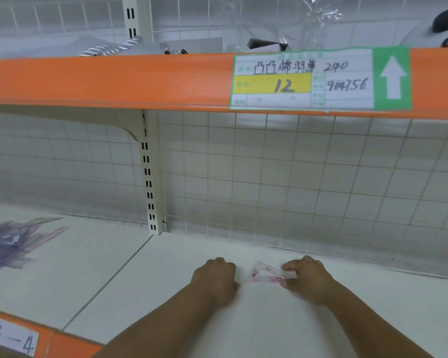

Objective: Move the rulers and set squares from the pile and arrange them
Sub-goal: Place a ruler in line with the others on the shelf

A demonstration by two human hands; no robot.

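right hand [308, 279] pinches the right end of the pink set square [265, 275], likely to lay it straight | left hand [215, 280] curled up just beside its left corner, maybe steadying it; cannot tell if it touches | set square flat on white shelf [166, 293], pile [11, 244] well apart at left | wire grid [295, 177] behind, orange price rail [114, 81] above

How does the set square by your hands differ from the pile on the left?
The set square is a single pinkish piece; the pile is a bluish-purple jumble of many. The set square is pinched by the right hand; the pile lies untouched. Both rest on the white shelf.
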